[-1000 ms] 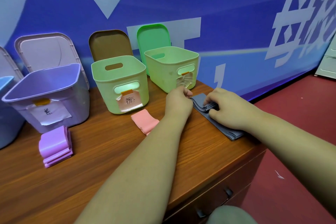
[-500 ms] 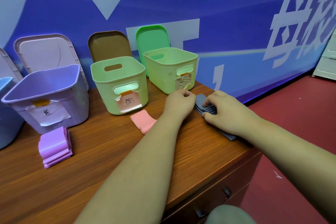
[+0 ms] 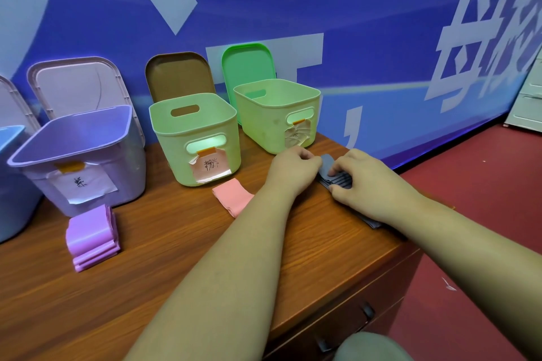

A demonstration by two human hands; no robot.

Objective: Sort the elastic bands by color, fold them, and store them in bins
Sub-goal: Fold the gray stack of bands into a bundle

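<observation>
A stack of grey elastic bands [image 3: 337, 177] lies near the table's right edge, mostly hidden under my hands. My left hand [image 3: 293, 168] pinches its far end, fingers curled. My right hand [image 3: 369, 179] presses and grips the folded layers from the right. A folded pink band [image 3: 233, 196] lies in front of the middle green bin [image 3: 195, 138]. A folded purple stack [image 3: 92, 239] lies before the lilac bin [image 3: 79, 155]. A second green bin [image 3: 277, 113] stands just behind my left hand.
The bins' lids lean on the blue wall behind: a pale one [image 3: 76, 85], a brown one [image 3: 179, 75], a green one [image 3: 247, 63]. A blue bin [image 3: 11, 179] is cut off at the left. The wooden table [image 3: 176, 243] ends at the right above a red floor [image 3: 484, 184]; drawers sit below.
Both hands have drawn closer together over the grey bands, bunching the visible end into a shorter fold. The pink and purple bands have not moved.
</observation>
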